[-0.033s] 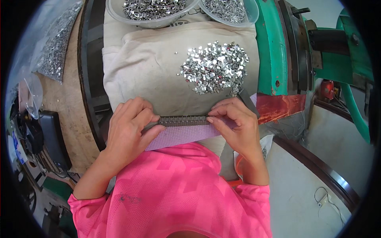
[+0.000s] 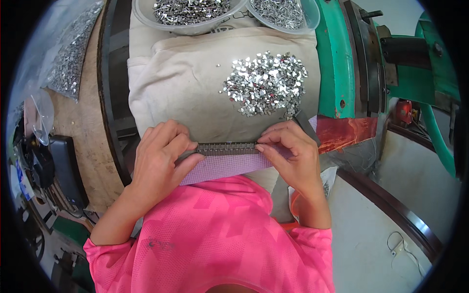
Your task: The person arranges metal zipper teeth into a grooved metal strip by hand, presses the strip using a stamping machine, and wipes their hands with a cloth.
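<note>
Between my hands lies a dark slotted bar (image 2: 227, 148) with a row of small metal pieces set along it. My left hand (image 2: 163, 155) pinches its left end between thumb and fingers. At the other end, my right hand (image 2: 290, 152) grips it the same way, so both tips of the bar are hidden. A purple mesh cloth (image 2: 215, 167) shows just below the bar. Beyond my hands, a heap of small shiny metal pieces (image 2: 266, 83) is spread on a beige cloth (image 2: 181, 88).
Two clear plastic tubs, one with dark metal pieces (image 2: 190, 10) and one with pin-like pieces (image 2: 278, 13), stand at the far edge. A green machine (image 2: 334, 58) borders the right side. On a wooden board at left rests a clear bag of metal pieces (image 2: 73, 58).
</note>
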A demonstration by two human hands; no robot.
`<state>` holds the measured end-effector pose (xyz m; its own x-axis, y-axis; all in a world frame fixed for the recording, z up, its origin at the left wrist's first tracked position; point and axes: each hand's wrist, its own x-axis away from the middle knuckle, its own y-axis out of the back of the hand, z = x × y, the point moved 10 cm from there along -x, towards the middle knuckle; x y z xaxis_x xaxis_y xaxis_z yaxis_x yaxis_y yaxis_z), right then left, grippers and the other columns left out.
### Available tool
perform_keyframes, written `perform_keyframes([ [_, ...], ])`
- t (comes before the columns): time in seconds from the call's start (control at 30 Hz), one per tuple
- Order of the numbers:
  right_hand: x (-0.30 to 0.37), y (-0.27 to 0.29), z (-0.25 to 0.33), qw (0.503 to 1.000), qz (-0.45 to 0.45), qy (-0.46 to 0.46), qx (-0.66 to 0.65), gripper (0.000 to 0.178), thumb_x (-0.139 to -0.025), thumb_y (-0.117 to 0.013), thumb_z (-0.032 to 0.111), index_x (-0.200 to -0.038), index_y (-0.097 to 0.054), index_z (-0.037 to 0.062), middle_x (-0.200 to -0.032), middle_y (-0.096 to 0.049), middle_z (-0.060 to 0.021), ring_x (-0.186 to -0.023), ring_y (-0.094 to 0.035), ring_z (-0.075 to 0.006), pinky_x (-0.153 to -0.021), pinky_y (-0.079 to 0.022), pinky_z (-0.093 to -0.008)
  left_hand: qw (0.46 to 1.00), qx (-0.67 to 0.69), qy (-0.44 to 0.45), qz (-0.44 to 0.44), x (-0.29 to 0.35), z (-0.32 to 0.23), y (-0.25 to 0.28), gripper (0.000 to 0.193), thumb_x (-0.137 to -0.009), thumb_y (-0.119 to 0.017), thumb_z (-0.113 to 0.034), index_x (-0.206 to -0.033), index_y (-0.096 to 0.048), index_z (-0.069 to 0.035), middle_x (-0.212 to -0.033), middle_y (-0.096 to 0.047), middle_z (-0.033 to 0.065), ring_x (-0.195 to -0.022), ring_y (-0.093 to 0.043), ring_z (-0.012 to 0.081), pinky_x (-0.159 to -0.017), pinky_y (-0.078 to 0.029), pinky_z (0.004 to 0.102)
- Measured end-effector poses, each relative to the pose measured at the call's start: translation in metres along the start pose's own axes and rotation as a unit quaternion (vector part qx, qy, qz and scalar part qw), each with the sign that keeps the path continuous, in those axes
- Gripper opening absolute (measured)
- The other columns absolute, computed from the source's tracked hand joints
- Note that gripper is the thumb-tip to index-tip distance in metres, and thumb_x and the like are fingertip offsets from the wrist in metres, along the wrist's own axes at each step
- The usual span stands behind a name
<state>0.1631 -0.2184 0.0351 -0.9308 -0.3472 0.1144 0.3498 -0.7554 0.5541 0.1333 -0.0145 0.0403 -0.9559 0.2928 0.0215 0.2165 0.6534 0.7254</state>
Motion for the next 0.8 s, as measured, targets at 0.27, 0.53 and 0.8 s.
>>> perform_keyframes([
  [0.27,0.017,0.025,-0.004,0.992,-0.106,0.063,-0.006,0.016,-0.074,-0.079,-0.005,-0.088,-0.073,0.0005,-0.092,-0.069,-0.0111,-0.082,-0.067,-0.0212,-0.07,-0.053,-0.0308,0.998,0.007,0.026,-0.06,0.012,0.0,-0.006,0.027,-0.066,-0.083,-0.008,-0.086,-0.066,-0.005,-0.096,-0.062,0.0068,-0.086,-0.058,0.0264,-0.076,-0.04,0.0367],
  [0.53,0.053,0.06,-0.037,0.957,-0.269,0.027,0.103,0.022,-0.074,-0.08,-0.003,-0.094,-0.074,0.0032,-0.097,-0.067,-0.0097,-0.091,-0.062,-0.0234,-0.078,-0.049,-0.0329,0.995,0.007,0.016,-0.096,0.018,-0.004,-0.013,0.03,-0.063,-0.085,-0.008,-0.086,-0.066,-0.006,-0.092,-0.062,0.0056,-0.086,-0.059,0.0237,-0.078,-0.036,0.0355],
  [0.8,0.057,0.065,-0.04,0.945,-0.262,0.017,0.197,0.031,-0.073,-0.083,0.004,-0.103,-0.076,0.0062,-0.102,-0.066,-0.0066,-0.096,-0.058,-0.0231,-0.084,-0.045,-0.034,0.993,0.007,0.002,-0.121,0.024,-0.003,-0.015,0.031,-0.063,-0.086,-0.008,-0.087,-0.066,-0.007,-0.093,-0.062,0.006,-0.088,-0.059,0.0238,-0.08,-0.036,0.0368],
])
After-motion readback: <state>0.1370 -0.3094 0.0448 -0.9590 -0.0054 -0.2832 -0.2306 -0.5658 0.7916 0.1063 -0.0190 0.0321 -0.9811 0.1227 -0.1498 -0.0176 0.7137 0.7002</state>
